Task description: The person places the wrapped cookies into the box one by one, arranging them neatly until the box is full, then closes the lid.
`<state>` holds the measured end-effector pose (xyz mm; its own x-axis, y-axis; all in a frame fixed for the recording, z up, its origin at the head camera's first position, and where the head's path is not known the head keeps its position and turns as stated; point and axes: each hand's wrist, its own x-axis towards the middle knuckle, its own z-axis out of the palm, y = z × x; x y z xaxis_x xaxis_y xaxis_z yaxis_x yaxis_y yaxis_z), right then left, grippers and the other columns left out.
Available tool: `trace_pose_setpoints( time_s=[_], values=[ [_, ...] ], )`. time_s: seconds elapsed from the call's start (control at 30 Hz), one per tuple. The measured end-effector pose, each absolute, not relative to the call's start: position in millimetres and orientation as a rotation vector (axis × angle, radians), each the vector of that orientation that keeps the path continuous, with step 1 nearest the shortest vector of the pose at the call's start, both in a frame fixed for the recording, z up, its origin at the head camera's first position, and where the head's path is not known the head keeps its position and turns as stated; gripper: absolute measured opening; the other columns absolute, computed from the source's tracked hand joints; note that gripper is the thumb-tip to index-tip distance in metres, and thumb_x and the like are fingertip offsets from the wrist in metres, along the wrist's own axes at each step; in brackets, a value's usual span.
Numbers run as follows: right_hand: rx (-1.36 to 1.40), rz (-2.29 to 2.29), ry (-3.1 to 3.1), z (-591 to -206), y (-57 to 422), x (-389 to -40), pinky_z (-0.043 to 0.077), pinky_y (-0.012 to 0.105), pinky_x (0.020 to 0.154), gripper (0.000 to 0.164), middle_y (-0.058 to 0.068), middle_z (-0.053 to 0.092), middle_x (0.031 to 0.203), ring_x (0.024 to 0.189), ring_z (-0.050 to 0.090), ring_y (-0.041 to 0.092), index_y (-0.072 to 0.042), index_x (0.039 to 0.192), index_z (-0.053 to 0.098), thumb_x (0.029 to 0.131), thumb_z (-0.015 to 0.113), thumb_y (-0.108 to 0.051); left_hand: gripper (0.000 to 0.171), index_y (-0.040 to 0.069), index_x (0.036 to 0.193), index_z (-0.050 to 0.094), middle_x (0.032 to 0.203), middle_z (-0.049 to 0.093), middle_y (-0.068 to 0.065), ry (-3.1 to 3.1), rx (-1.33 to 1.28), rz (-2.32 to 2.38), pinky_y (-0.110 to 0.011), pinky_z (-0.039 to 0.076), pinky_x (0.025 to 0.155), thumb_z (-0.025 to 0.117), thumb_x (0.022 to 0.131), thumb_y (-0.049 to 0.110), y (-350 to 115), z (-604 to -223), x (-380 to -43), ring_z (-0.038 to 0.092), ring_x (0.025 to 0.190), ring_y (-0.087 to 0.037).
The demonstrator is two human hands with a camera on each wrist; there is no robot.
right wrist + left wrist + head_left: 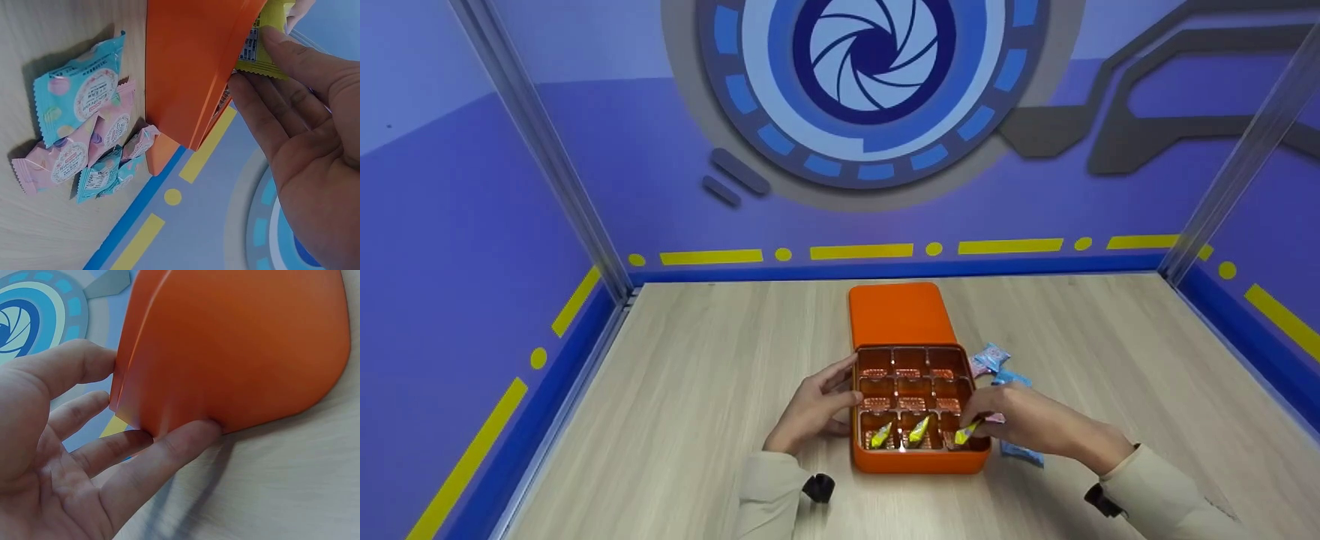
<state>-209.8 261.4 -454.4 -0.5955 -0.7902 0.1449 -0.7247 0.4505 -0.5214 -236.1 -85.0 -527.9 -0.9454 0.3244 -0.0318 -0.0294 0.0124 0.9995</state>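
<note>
An orange box (921,462) with a divided tray of small compartments sits on the table. Yellow wrapped candies lie in the front left compartment (880,436) and the front middle one (919,430). My right hand (1024,416) reaches over the box's right edge, thumb and fingers pinching another yellow wrapped candy (250,53) at the front right compartment. On the opposite side, my left hand (814,405) rests its extended fingertips against the box's left wall, thumb up at the rim. The middle and back rows hold no candies.
An orange lid-like panel (900,313) lies directly behind the box. Blue and pink wrapped candies (84,90) are scattered on the table to the right, partly under the right hand in the head view. Blue printed walls (870,217) enclose the table's back and sides.
</note>
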Motion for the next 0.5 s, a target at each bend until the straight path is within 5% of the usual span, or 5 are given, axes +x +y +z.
trace_pose_setpoints(
  time_s=[0.27,0.5],
  values=[
    [-1.383,-0.838,2.574,-456.5,260.9,-211.2,0.063,0.028,0.076,0.018,-0.004,0.076,0.101,0.09,0.07,0.01,-0.012,0.104,0.079,0.093,0.078,0.002,0.07,0.013,0.163,0.045,0.165,0.039,-0.022,2.038,0.324,2.023,-0.049,0.066,0.071,0.072,0.098,0.01,-85.0,-528.1,-235.8,0.058,0.134,-0.039],
    [-1.426,-0.831,2.583,-457.6,260.3,-211.2,0.062,0.027,0.074,0.018,-0.003,0.076,0.099,0.089,0.07,0.009,-0.012,0.103,0.079,0.092,0.079,0.003,0.07,0.012,0.164,0.044,0.166,0.039,-0.022,2.019,0.329,2.038,-0.05,0.066,0.071,0.071,0.1,0.01,-84.5,-527.9,-234.8,0.062,0.129,-0.037]
  ],
)
